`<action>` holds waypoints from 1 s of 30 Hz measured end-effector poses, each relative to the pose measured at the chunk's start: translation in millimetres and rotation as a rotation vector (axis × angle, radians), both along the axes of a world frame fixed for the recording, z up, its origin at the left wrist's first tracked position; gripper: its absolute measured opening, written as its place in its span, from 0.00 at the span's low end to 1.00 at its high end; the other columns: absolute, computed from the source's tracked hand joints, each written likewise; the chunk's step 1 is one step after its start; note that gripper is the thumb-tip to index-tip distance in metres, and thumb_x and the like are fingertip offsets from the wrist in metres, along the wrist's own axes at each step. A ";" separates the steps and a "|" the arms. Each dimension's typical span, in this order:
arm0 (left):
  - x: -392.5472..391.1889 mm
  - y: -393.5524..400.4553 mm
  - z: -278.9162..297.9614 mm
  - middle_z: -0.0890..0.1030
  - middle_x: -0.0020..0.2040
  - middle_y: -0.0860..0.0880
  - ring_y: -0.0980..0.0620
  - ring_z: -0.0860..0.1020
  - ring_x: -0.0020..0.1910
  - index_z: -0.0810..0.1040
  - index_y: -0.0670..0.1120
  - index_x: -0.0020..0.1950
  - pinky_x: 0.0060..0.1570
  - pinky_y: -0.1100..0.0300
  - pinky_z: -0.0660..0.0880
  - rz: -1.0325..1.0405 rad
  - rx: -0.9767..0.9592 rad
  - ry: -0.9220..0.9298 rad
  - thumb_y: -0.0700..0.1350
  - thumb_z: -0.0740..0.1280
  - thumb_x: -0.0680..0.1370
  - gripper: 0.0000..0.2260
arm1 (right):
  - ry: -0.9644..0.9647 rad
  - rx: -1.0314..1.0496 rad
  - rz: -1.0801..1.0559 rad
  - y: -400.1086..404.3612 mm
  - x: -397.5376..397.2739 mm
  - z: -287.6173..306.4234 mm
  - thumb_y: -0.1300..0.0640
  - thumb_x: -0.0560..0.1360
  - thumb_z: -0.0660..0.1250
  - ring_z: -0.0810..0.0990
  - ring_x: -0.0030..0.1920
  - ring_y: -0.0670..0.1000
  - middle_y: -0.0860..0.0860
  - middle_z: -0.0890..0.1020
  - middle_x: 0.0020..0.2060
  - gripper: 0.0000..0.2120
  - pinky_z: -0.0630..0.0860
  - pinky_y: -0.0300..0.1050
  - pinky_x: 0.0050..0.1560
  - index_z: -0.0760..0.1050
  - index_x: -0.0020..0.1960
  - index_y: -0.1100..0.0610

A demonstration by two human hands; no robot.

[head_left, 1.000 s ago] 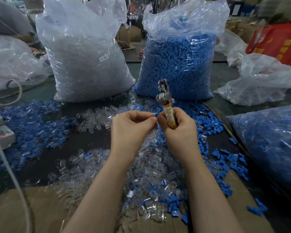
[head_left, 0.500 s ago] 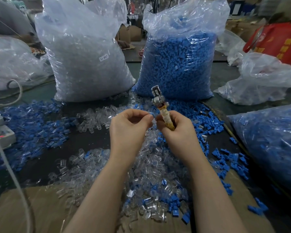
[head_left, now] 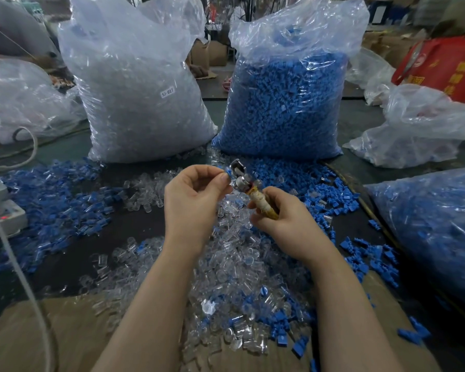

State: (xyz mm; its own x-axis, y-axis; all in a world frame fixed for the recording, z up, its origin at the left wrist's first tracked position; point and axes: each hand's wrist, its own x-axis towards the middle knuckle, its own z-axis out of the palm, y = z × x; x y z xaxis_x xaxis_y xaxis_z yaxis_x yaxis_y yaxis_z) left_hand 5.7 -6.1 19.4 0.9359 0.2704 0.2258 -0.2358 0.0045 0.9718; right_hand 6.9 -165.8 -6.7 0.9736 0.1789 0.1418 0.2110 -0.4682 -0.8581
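Observation:
My right hand (head_left: 285, 218) grips the tape-wrapped handle of a small hand tool (head_left: 262, 204), whose metal head (head_left: 239, 175) tilts up and to the left. My left hand (head_left: 193, 200) pinches a small blue plastic piece (head_left: 228, 173) between thumb and forefinger, right against the metal head. Below both hands lies a heap of loose clear plastic caps (head_left: 234, 267) mixed with blue pieces (head_left: 279, 318).
Two tall plastic bags stand behind, one of clear parts (head_left: 137, 98), one of blue parts (head_left: 285, 103). Blue pieces litter the left (head_left: 54, 205) and right (head_left: 333, 189). A bag of blue parts (head_left: 435, 226) lies right. A white cable (head_left: 16, 269) and cardboard (head_left: 51, 334) are near.
The tool has tipped left and lowered, its head now meeting my left hand. My left hand has risen slightly, bringing the blue piece up to the metal head.

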 end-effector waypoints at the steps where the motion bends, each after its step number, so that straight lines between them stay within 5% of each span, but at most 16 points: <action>1: 0.3 0.7 0.0 0.83 0.38 0.45 0.58 0.83 0.35 0.81 0.41 0.45 0.39 0.69 0.77 -0.007 0.004 -0.004 0.34 0.71 0.76 0.02 | 0.002 -0.008 0.004 0.1 0.6 -0.2 0.60 0.75 0.70 0.78 0.44 0.61 0.57 0.80 0.42 0.05 0.76 0.60 0.46 0.74 0.49 0.57; 18: -2.5 5.3 1.3 0.82 0.38 0.46 0.59 0.82 0.35 0.80 0.38 0.46 0.39 0.70 0.76 -0.095 0.011 -0.014 0.32 0.69 0.76 0.03 | -0.051 -0.113 -0.032 3.1 1.1 -7.4 0.63 0.70 0.64 0.68 0.28 0.44 0.47 0.74 0.29 0.04 0.66 0.45 0.32 0.74 0.42 0.55; 23: -3.1 5.2 2.2 0.82 0.38 0.47 0.60 0.81 0.35 0.80 0.39 0.45 0.39 0.70 0.76 -0.089 0.020 -0.010 0.32 0.68 0.76 0.03 | -0.076 -0.135 -0.055 5.3 0.5 -7.4 0.59 0.67 0.62 0.72 0.31 0.51 0.50 0.76 0.31 0.05 0.73 0.54 0.34 0.74 0.41 0.54; 30: -0.2 17.1 5.0 0.85 0.36 0.48 0.55 0.83 0.36 0.82 0.43 0.44 0.39 0.64 0.80 -0.073 0.008 0.082 0.35 0.72 0.74 0.03 | -0.078 -0.178 -0.065 5.9 2.7 -10.1 0.59 0.69 0.64 0.71 0.31 0.50 0.49 0.77 0.33 0.05 0.69 0.48 0.33 0.73 0.44 0.51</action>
State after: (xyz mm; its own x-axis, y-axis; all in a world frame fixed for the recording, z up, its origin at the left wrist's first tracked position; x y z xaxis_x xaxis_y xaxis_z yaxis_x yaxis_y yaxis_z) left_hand 5.5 11.0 24.4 0.9683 0.1997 0.1501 -0.1553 0.0108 0.9878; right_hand 9.7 -159.8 -16.8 0.9711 0.1456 0.1893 0.2386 -0.6261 -0.7424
